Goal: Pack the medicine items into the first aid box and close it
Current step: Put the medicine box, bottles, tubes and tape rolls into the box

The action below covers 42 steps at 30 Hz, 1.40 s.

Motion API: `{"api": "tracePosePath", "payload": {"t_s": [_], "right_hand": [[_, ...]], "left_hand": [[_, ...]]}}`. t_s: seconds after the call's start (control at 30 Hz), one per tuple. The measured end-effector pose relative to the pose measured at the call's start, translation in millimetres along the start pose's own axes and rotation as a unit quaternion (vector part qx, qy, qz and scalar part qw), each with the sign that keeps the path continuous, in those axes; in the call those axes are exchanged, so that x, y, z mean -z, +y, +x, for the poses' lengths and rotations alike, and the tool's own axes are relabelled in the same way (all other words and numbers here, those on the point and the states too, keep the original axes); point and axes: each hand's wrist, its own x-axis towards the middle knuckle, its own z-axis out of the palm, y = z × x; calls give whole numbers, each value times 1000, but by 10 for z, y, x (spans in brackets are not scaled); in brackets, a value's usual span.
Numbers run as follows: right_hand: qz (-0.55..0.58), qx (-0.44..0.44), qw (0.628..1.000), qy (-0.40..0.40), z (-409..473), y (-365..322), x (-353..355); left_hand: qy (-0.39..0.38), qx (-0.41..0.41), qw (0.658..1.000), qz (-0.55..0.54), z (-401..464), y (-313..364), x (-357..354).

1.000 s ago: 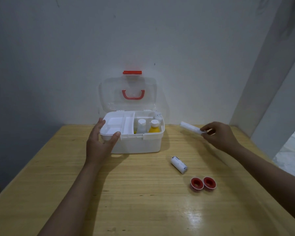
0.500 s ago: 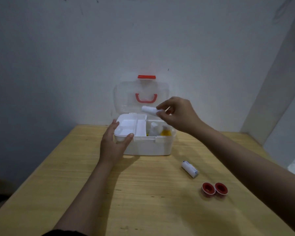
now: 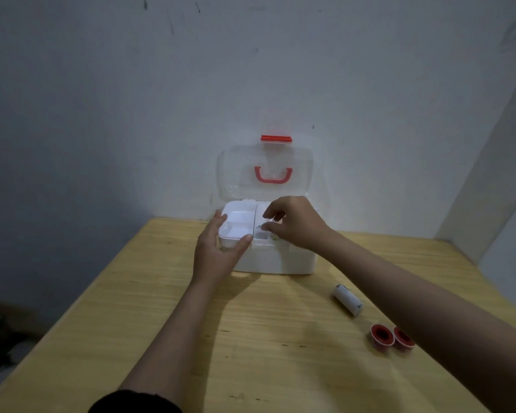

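over the open first aid box point(image 3: 276, 260) the right hand point(image 3: 295, 223) curls, its grasp unclear; left hand point(image 3: 215, 251) grips the box's white tray point(image 3: 236, 226); beside the box lie a white roll point(image 3: 346, 299) and two red tapes point(image 3: 392, 338).

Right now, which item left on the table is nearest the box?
The white roll, lying on its side just right of the first aid box. The two red-capped items sit farther out, closer to the person.

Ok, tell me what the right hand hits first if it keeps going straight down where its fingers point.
Probably the items in the first aid box's open right compartment: the right hand hovers just above it, fingers pointing down; contents mostly hidden.
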Motion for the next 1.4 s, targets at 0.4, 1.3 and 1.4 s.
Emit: {"api": "tracePosePath", "payload": {"t_s": [0.4, 1.3, 1.4], "right_hand": [[-14, -140, 990, 3, -1112, 453, 517], [158, -84, 979, 100, -550, -25, 576], [120, -78, 987, 72, -100, -154, 424]], "left_hand": [[8, 0, 1000, -2, 19, -40, -22], [-2, 6, 1000, -8, 2, 5, -10], [-6, 8, 1000, 2, 1, 11, -5]]}}
